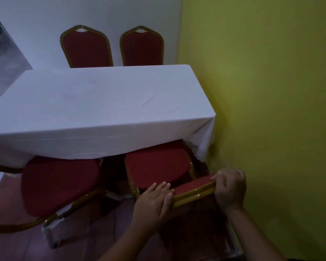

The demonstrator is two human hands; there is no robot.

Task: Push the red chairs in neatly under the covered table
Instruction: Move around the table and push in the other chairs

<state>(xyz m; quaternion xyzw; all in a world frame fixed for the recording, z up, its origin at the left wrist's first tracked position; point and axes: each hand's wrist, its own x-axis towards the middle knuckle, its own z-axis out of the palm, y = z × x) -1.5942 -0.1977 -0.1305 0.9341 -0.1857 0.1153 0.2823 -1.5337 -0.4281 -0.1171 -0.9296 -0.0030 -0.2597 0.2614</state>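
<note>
A table under a white cloth point(102, 102) fills the middle of the view. Right below me stands a red chair with a gold frame point(156, 164), its seat partly under the cloth's near edge. My left hand point(152, 200) grips the left end of its backrest top point(194, 189), and my right hand point(230, 187) grips the right end. A second red chair point(58, 183) stands to the left, turned at an angle, its seat front just under the cloth. Two more red chairs point(87, 48) point(142, 47) stand upright at the table's far side.
A yellow wall point(271, 91) runs close along the right of the table and the held chair. A white wall point(45, 25) is behind the far chairs. The floor point(94, 238) is dark red-brown, with pale wrapping on the left chair's legs point(53, 234).
</note>
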